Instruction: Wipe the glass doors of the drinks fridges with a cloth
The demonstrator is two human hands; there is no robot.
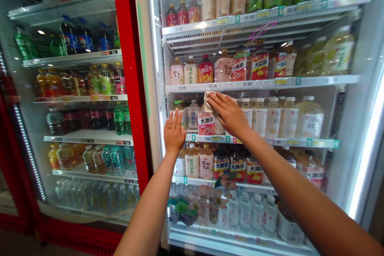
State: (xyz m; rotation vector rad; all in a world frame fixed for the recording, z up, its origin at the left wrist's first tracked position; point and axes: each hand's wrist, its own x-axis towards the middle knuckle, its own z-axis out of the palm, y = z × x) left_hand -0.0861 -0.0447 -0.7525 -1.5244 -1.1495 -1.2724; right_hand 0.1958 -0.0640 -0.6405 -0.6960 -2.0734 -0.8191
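From the lower edge of the view, two bare forearms (pixel 151 202) are stretched forward. The left hand (pixel 174 131) is laid, opened out and seemingly flat, against the glass door (pixel 342 106) of a drinks cooler, near the door's left side; a thin ring (pixel 169 127) is worn on one finger. The right hand (pixel 229 114) is placed to its right and slightly higher, and a beige cloth (pixel 208 105) is held under its extended fingers, pressed to the same glass. Lower down, pink and green flowers and leaves (pixel 207 204) are seen across the glass; whether they are printed or reflected cannot be told. Behind the glass, a red-labelled iced tea bottle (pixel 206 125) is seen just below the cloth, and white-capped bottles (pixel 273 118) are lined up to the right on the same shelf (pixel 300 141). To the left, beyond a red frame (pixel 127 48), Pepsi bottles (pixel 69 37) are stood on a shelf of a second cooler, with clear bottles (pixel 90 196) ranged at the bottom
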